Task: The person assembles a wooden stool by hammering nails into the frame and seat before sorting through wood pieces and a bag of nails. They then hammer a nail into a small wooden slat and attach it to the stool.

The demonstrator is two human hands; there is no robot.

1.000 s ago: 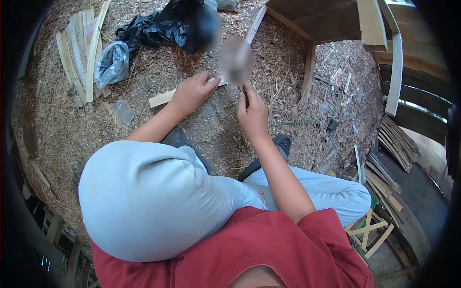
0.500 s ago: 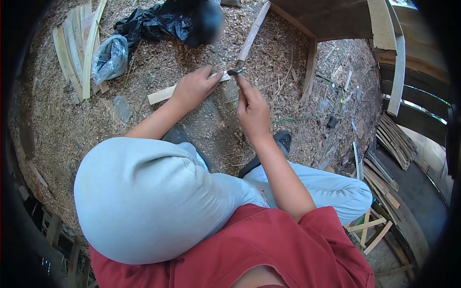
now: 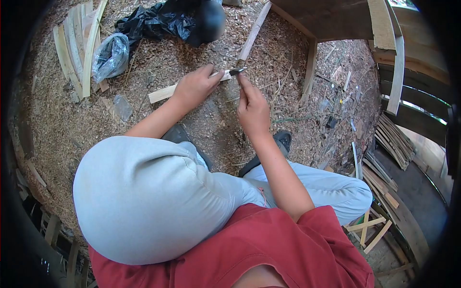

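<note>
My left hand [image 3: 194, 90] is closed round a pale wooden strip [image 3: 163, 94], whose one end sticks out to the left and the other toward my right hand. My right hand [image 3: 254, 113] has its fingers curled and the index finger stretched forward to a small dark tool with a shiny edge [image 3: 236, 71]. That tool lies across the strip's right end, and most of its grip is hidden. Just beyond it, a longer wooden piece [image 3: 254, 31] slants away over the ground.
Wood shavings [image 3: 144, 62] cover the ground. Long wooden slats [image 3: 72, 53], a clear plastic bag [image 3: 110, 57] and a black plastic bag [image 3: 163, 21] are at upper left. A wooden frame [image 3: 343, 24] stands at upper right; stacked strips [image 3: 396, 139] are below it.
The dark tool has shifted very slightly right at the strip's end. Both hands keep nearly the same place and hold.
</note>
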